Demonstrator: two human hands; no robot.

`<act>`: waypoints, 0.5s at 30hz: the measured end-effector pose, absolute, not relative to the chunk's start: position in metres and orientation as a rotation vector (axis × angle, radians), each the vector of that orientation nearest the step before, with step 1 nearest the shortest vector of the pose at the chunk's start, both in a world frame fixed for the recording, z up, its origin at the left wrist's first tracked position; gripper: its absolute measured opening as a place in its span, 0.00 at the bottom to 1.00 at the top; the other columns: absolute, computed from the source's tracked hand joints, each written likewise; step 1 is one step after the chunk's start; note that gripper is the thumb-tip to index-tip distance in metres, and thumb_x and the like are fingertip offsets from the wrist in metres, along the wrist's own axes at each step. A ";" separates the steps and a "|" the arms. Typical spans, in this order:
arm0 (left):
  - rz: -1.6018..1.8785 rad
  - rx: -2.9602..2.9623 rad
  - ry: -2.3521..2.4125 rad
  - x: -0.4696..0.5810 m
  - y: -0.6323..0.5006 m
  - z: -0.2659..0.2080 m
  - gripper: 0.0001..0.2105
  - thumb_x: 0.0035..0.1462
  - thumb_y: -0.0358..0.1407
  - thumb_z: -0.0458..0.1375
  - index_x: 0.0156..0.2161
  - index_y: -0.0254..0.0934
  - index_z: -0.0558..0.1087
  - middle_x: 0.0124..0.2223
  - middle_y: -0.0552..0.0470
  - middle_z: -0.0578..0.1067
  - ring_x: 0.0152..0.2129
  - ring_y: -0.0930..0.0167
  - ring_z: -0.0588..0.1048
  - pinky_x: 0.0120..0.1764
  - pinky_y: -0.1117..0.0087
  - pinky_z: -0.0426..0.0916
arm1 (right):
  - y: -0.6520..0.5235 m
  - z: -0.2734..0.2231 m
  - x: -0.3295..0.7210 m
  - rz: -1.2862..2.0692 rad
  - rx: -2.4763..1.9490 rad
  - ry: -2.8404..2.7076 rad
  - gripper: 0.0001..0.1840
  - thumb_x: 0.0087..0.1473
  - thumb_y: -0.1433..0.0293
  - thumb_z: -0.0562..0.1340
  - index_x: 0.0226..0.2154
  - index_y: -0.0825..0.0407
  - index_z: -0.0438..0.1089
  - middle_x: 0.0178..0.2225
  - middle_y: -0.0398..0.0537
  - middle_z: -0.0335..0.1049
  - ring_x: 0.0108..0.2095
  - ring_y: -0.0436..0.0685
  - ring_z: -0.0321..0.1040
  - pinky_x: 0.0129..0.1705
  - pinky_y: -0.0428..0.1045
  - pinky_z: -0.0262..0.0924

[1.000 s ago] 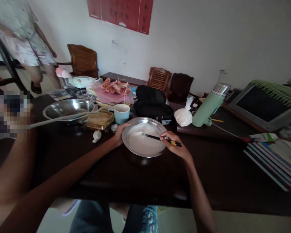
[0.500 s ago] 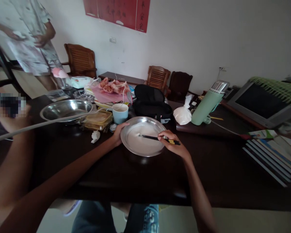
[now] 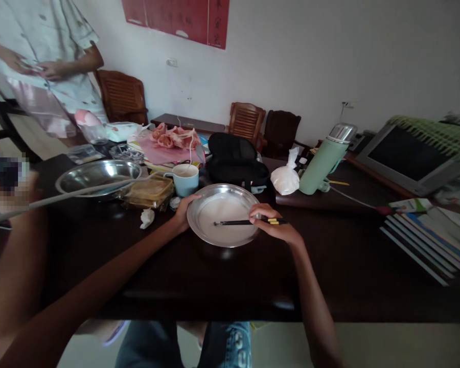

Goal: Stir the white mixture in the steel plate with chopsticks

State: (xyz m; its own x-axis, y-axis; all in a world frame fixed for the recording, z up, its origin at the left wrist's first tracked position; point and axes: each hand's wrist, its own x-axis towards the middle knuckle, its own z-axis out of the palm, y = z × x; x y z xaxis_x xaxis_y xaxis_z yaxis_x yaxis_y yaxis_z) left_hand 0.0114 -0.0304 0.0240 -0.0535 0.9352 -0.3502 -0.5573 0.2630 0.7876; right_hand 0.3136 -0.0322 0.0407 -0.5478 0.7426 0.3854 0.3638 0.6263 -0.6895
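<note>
Our left hand [image 3: 183, 213] and right hand [image 3: 271, 225] are bare, as are our slender forearms [image 3: 314, 291]. We wear dark blue jeans [image 3: 147, 345], the right leg showing a faded, lighter panel [image 3: 230, 352] with whitish, rounded markings [image 3: 238, 339].

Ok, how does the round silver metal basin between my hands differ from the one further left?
The round silver metal basin holds a whitish mixture; the left silver metal basin shows a shiny grey interior. Your left hand holds the first; no hand touches the second. Both have flared rims.
</note>
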 end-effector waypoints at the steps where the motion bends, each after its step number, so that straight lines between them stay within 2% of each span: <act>1: 1.296 0.476 1.022 0.011 -0.031 0.024 0.06 0.52 0.32 0.67 0.37 0.33 0.80 0.24 0.51 0.80 0.20 0.66 0.78 0.29 0.71 0.74 | -0.031 0.039 0.311 0.674 -0.880 -2.153 0.07 0.62 0.62 0.64 0.35 0.44 0.77 0.44 0.49 0.81 0.54 0.64 0.75 0.61 0.61 0.66; 6: 1.297 0.439 1.058 0.014 -0.033 0.028 0.06 0.52 0.31 0.65 0.37 0.34 0.81 0.24 0.50 0.80 0.18 0.67 0.77 0.26 0.71 0.73 | -0.027 0.038 0.341 0.524 -1.049 -2.043 0.06 0.62 0.62 0.65 0.35 0.43 0.77 0.43 0.48 0.81 0.56 0.67 0.74 0.64 0.66 0.62; 11: 1.346 0.423 1.037 0.019 -0.036 0.036 0.06 0.52 0.28 0.61 0.35 0.33 0.81 0.24 0.49 0.80 0.17 0.68 0.75 0.25 0.71 0.72 | -0.029 0.042 0.355 0.704 -0.868 -2.156 0.09 0.62 0.59 0.66 0.33 0.44 0.78 0.41 0.48 0.81 0.54 0.65 0.76 0.60 0.61 0.69; 15: 1.315 0.398 1.070 0.018 -0.036 0.035 0.04 0.53 0.29 0.62 0.31 0.33 0.80 0.23 0.48 0.79 0.17 0.67 0.75 0.24 0.71 0.71 | -0.030 0.032 0.315 0.698 -0.864 -2.177 0.08 0.63 0.60 0.66 0.35 0.44 0.78 0.47 0.50 0.81 0.55 0.65 0.75 0.62 0.63 0.66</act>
